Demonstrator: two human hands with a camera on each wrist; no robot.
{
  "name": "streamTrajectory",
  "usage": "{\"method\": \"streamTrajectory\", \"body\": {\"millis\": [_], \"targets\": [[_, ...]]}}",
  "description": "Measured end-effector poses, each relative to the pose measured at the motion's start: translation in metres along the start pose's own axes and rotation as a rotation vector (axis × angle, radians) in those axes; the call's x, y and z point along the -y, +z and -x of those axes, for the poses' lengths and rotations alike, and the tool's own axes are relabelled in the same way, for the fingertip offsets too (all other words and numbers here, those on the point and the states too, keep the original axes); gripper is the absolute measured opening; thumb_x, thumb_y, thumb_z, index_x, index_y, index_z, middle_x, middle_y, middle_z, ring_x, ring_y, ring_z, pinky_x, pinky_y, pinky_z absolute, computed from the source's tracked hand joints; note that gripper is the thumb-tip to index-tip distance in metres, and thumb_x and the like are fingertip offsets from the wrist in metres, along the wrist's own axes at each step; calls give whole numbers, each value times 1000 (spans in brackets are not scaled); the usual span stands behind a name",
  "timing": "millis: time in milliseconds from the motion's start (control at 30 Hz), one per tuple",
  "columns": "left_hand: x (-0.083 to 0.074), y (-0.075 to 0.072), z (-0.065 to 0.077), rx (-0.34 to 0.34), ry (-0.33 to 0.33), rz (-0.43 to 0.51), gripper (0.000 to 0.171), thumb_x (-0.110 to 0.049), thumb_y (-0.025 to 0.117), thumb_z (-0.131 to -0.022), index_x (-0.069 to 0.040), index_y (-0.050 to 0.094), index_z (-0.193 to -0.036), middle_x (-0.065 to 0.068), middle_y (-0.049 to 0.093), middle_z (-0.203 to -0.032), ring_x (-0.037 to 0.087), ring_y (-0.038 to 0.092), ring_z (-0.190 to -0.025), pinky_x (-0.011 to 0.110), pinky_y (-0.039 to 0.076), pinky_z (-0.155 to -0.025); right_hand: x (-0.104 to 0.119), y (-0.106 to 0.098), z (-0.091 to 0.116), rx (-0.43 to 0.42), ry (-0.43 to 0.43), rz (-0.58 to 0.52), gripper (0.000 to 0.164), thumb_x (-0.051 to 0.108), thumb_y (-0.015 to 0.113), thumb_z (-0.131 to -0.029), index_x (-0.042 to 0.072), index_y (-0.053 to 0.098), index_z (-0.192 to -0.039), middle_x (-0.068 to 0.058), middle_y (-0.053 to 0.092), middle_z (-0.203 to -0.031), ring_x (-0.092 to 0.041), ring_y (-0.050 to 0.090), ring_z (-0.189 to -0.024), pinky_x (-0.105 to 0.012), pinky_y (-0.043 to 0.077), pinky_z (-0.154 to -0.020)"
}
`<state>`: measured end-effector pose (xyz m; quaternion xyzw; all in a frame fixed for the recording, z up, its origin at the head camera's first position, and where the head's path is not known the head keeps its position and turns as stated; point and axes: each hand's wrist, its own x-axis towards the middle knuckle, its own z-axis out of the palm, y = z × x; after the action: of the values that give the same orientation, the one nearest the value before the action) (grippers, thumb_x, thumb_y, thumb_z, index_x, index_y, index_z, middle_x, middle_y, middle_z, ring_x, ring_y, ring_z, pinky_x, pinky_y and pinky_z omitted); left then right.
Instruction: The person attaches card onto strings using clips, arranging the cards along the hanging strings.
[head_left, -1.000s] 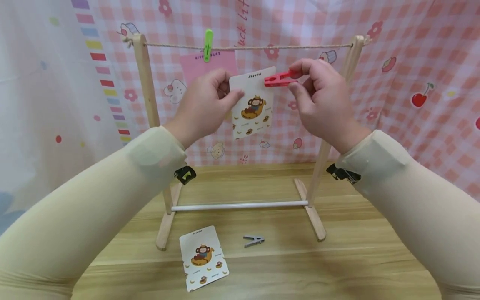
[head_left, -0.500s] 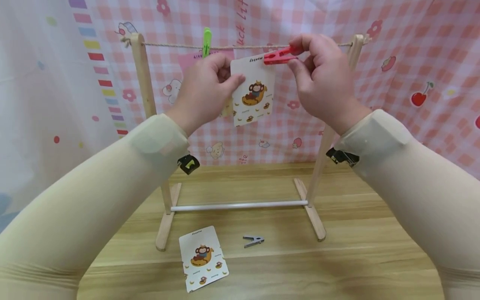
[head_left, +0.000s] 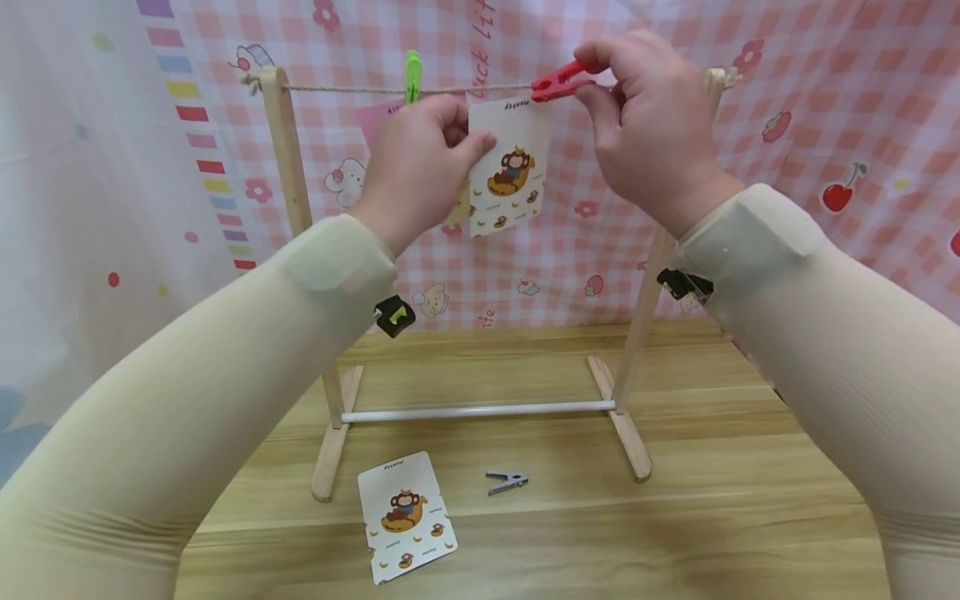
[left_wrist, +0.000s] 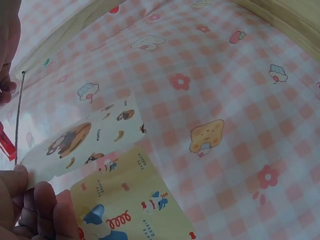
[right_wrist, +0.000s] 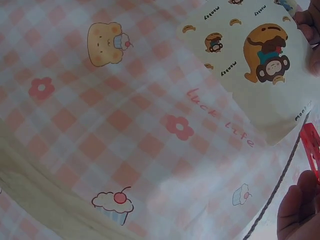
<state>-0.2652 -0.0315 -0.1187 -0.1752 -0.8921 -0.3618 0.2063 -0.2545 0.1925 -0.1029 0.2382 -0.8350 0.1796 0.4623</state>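
My left hand [head_left: 420,162] pinches the left edge of a white monkey card [head_left: 512,179] between thumb and fingers, holding it upright just below the rope [head_left: 495,88]. With thumb and forefinger, my right hand [head_left: 660,125] pinches the handles of a red clothespin [head_left: 558,82], whose tip is at the card's upper right corner, over the rope. In the right wrist view, the card's printed top edge [right_wrist: 302,114] meets the rope beside the clothespin. A green clothespin [head_left: 413,77] on the rope holds a pink card [head_left: 373,118], mostly hidden behind my left hand.
The rope runs between two wooden posts [head_left: 288,158] joined low down by a white rod [head_left: 480,411]. On the wooden table [head_left: 712,500] lie a second monkey card [head_left: 407,518] and a grey clothespin [head_left: 507,481]. A pink checked curtain [head_left: 825,125] hangs behind.
Both hands have risen, lifting the monkey card and red clothespin from below the rope up to its level. The card and clothespin on the table stay where they were.
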Motion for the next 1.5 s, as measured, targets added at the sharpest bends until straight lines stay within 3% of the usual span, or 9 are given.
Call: {"method": "streamTrajectory", "body": {"millis": [367, 933, 1133, 1333, 1500], "targets": [[-1, 6, -7, -12, -41, -5, 28, -43, 60, -106, -17, 68, -113, -4, 68, -104, 12, 61, -90, 23, 53, -80, -1, 0, -6, -84, -38, 11, 30, 25, 58, -109, 7, 75, -124, -10, 76, -119, -12, 47, -86, -20, 31, -75], [-2, 8, -8, -22, -64, 3, 29, -44, 60, -105, -18, 68, -112, -5, 66, -95, 11, 58, -83, 24, 51, -73, 6, -8, -3, -113, -38, 15, 28, 26, 61, -108, 8, 78, -121, -9, 79, -114, -11, 45, -82, -16, 29, -72], [-3, 8, -8, -27, -68, 6, 28, -44, 60, -106, -19, 69, -114, -4, 69, -99, 11, 60, -87, 24, 52, -76, 7, -9, -6, -66, -65, 37, 29, 26, 59, -109, 7, 77, -121, -8, 79, -118, -20, 55, -89, -20, 32, -75], [-3, 9, -8, -20, -72, 13, 27, -43, 60, -106, -19, 70, -116, -4, 72, -107, 10, 65, -93, 24, 55, -81, 7, -6, -10, 51, -49, 110, 32, 31, 55, -110, 11, 76, -123, -5, 77, -124, -25, 63, -102, -31, 46, -80], [-1, 9, -7, -22, -62, 9, 25, -42, 61, -106, -19, 70, -113, -4, 73, -108, 10, 65, -94, 24, 55, -82, 5, -4, -9, 77, -81, 124, 31, 27, 55, -110, 8, 75, -124, -10, 75, -125, -27, 66, -106, -42, 56, -89]]}}
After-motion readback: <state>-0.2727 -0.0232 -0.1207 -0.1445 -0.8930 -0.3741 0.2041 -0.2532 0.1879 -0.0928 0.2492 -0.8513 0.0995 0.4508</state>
